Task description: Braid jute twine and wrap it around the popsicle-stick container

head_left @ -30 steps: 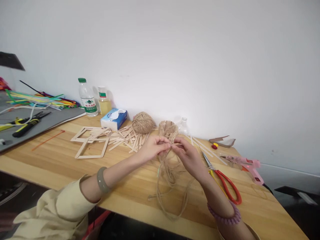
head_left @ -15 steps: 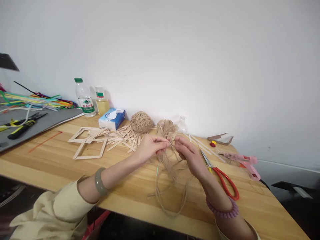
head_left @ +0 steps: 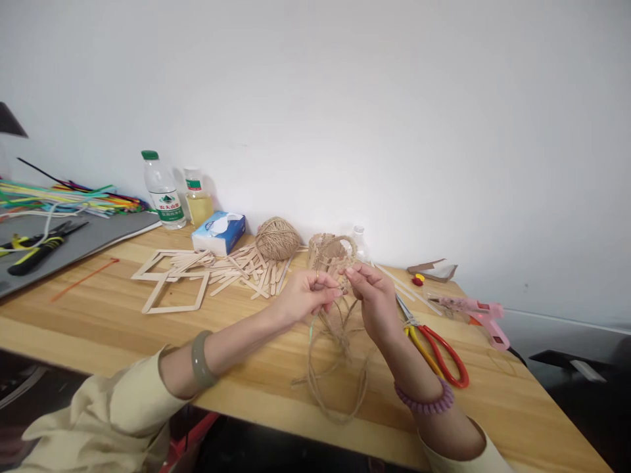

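Between my two hands is a braided piece of jute twine (head_left: 351, 244), its finished end arching up in a loop behind my fingers. My left hand (head_left: 311, 294) pinches the twine with thumb and forefinger. Close beside it on the right, my right hand (head_left: 374, 292) also pinches the twine. Loose jute strands (head_left: 340, 335) hang below and curl over the tabletop toward the front edge. Behind the hands stands a small container of wooden pieces (head_left: 320, 246), partly hidden by the braid. A ball of jute twine (head_left: 277, 238) rests to its left.
Wooden sticks (head_left: 241, 269) and stick frames (head_left: 175, 302) lie left. Behind them are a tissue pack (head_left: 219, 233) and bottles (head_left: 165, 197). Scissors (head_left: 438, 348) and a pink glue gun (head_left: 486, 315) lie right. Pliers (head_left: 44, 249) and pipe cleaners (head_left: 73, 197) sit far left.
My left hand has shifted slightly right and down, and my right hand has turned more upright. The braid now arches higher behind the fingers. The view has moved slightly.
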The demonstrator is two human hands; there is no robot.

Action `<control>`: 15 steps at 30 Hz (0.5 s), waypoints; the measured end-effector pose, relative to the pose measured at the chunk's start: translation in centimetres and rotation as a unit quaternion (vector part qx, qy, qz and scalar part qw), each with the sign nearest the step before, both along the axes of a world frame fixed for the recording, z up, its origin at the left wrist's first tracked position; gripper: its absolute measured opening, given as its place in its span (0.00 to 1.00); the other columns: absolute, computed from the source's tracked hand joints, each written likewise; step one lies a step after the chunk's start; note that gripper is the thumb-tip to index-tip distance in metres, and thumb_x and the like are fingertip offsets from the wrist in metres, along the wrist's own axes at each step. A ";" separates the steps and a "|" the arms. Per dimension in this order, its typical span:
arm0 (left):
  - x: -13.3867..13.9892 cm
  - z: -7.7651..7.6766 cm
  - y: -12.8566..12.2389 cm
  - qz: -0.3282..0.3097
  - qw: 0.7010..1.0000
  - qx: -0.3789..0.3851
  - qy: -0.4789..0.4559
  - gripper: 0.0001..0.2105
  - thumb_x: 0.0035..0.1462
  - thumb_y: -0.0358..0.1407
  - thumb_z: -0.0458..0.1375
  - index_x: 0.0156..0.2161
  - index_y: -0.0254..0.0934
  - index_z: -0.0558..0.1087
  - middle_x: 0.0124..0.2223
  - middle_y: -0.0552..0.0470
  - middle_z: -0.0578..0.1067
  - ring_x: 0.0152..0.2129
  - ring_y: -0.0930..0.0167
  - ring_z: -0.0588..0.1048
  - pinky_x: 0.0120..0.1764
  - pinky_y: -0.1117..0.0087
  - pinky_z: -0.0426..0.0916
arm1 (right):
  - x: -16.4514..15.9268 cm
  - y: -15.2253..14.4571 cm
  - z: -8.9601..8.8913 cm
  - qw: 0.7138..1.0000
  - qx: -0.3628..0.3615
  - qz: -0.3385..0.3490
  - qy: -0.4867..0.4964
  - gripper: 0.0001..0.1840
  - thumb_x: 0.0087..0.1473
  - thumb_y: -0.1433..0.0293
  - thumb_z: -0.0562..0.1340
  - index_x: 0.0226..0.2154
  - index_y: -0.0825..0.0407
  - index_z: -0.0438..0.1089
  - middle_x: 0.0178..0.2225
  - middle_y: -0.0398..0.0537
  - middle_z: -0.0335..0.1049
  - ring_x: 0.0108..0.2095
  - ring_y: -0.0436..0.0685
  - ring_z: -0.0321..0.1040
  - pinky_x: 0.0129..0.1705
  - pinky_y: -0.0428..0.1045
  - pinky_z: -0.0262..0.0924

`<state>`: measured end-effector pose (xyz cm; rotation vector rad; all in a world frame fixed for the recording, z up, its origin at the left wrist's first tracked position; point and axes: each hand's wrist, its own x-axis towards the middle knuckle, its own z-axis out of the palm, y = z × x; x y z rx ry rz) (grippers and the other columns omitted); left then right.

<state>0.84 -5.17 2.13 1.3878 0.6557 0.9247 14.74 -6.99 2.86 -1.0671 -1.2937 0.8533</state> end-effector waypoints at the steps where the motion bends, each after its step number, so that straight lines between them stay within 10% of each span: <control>1: 0.0 0.0 0.0 -0.004 1.000 -0.001 -0.003 0.10 0.41 0.38 0.61 0.25 0.31 0.70 0.16 0.56 0.66 0.12 0.80 0.59 0.16 0.78 0.49 | 0.0 0.1 0.0 1.000 -0.007 0.007 0.015 0.09 0.44 0.64 0.61 0.21 0.53 0.67 0.15 0.36 0.48 0.17 0.46 0.39 0.20 0.45 0.36; 10: -0.1 0.3 0.3 -0.046 0.998 -0.020 -0.026 0.15 0.46 0.38 0.58 0.15 0.32 0.64 0.13 0.57 0.61 0.12 0.81 0.56 0.18 0.75 0.47 | 0.3 -0.2 0.1 0.994 -0.056 0.089 -0.038 0.13 0.47 0.61 0.60 0.29 0.54 0.72 0.14 0.35 0.45 0.17 0.45 0.38 0.20 0.45 0.37; 15: -0.2 0.4 0.0 0.039 0.998 0.008 -0.047 0.11 0.47 0.39 0.58 0.21 0.32 0.68 0.12 0.60 0.58 0.12 0.80 0.53 0.18 0.75 0.46 | -0.4 -0.5 -0.4 0.997 -0.021 0.045 -0.065 0.18 0.50 0.58 0.56 0.40 0.51 0.69 0.14 0.36 0.47 0.18 0.48 0.47 0.21 0.45 0.45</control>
